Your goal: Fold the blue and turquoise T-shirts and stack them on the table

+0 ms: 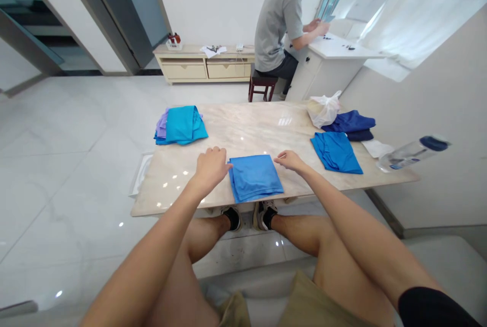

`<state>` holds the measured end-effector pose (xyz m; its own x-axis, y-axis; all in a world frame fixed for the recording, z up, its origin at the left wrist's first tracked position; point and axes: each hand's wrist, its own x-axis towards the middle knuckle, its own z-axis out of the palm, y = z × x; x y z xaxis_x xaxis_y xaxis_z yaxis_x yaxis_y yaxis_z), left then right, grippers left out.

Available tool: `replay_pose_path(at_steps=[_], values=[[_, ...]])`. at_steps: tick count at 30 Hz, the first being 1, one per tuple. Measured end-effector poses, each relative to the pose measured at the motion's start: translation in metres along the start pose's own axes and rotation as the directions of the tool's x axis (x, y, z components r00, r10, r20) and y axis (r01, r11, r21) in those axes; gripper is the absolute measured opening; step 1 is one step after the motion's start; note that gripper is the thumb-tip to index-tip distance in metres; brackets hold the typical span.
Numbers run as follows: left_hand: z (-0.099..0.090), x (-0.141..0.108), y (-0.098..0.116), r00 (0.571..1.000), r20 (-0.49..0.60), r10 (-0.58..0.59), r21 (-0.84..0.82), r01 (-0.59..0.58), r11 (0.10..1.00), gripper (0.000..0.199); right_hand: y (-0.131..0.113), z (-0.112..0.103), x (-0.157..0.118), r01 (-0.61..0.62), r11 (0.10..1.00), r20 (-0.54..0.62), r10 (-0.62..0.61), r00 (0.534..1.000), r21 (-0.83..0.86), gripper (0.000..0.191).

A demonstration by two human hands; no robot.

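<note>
A folded blue cloth (255, 177) lies flat near the front edge of the table, between my hands. My left hand (212, 166) is at its left side, fingers bent and thumb out toward the cloth's upper left corner, with nothing visibly gripped. Whether the thumb touches the fabric is hard to tell. Beside the upper right corner is my right hand (291, 160), its thumb and fingers slightly apart and holding nothing I can see.
Folded teal cloth (184, 124) tops a pile with purple fabric (161, 126) at left. To the right are another blue cloth (337, 152), navy cloth (350, 123), a white plastic bag (324, 109) and a clear bottle (409, 155). A person (277, 23) sits at a white desk (342, 47) beyond.
</note>
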<state>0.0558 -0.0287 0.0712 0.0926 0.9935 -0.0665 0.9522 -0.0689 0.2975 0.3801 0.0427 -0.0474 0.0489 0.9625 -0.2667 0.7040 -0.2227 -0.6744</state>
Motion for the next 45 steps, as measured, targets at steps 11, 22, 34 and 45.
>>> replay_pose_path(at_steps=[11,22,34,45], values=[[-0.029,-0.015,-0.007,0.993,-0.071,-0.096,0.002,0.096,0.995,0.030,-0.009,0.029,-0.011,-0.155,0.977,0.278,0.190,0.942,-0.144,0.036],[0.019,0.000,-0.131,0.933,-0.126,-0.336,-0.552,0.215,0.805,0.015,-0.029,0.052,-0.032,-0.193,0.964,0.195,0.156,0.968,0.185,0.029],[0.009,-0.021,-0.237,0.787,-0.204,-0.582,-0.845,0.159,0.510,0.025,-0.184,0.037,-0.050,-0.207,0.894,0.290,0.092,0.953,0.398,0.049],[-0.003,-0.040,-0.258,0.701,-0.271,-0.659,-0.738,0.289,0.610,0.022,-0.419,0.057,0.138,0.675,0.737,0.221,-0.661,0.717,0.012,0.038]])
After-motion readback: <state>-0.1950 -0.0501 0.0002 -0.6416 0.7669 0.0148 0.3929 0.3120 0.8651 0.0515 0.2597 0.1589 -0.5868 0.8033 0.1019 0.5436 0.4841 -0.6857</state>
